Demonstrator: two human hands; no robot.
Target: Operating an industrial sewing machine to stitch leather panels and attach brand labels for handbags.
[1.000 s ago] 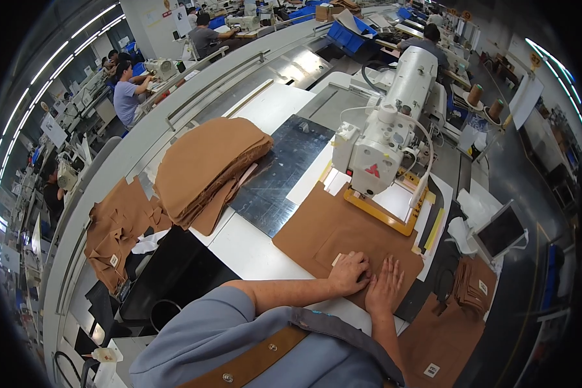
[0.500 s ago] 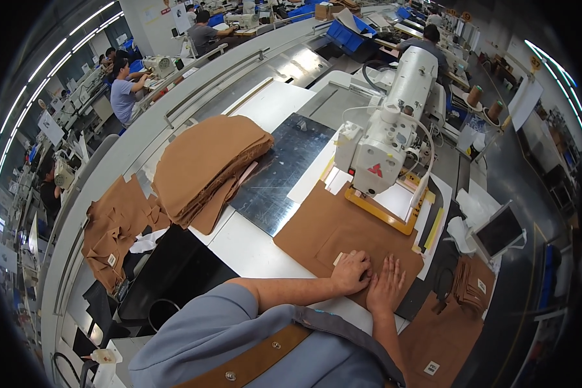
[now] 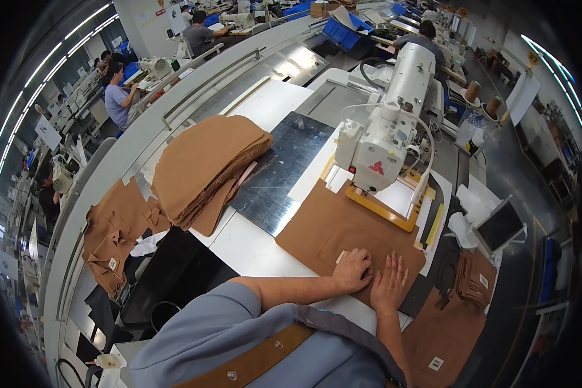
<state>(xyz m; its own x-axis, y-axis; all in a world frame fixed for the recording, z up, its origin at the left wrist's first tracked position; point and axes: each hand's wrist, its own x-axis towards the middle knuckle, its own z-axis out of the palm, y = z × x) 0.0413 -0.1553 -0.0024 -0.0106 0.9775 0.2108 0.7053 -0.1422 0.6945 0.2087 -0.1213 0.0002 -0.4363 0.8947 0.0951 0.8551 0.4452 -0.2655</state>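
Emblem (image 3: 376, 168): red, on machine (image 3: 401, 97).
Label (image 3: 436, 363): white, lower right.
Left hand (image 3: 354, 270): curled on brown cloth (image 3: 323, 223); whether pinching, I cannot tell.
Right hand (image 3: 389, 281): laid flat there.
Cloth: far edge at yellow frame (image 3: 388, 215).
Plate (image 3: 278, 178): between stack (image 3: 207, 158) and machine.

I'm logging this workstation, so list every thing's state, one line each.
Brown panel: spread out, partly under yellow frame
Left hand: on panel, fingers curled
Right hand: laid flat on panel
Sewing machine: running or stopped, cannot tell
Brown stack: piled, edges uneven
Brown pieces at left: crumpled, heaped
Monitor: screen dark
Thread cones: upright
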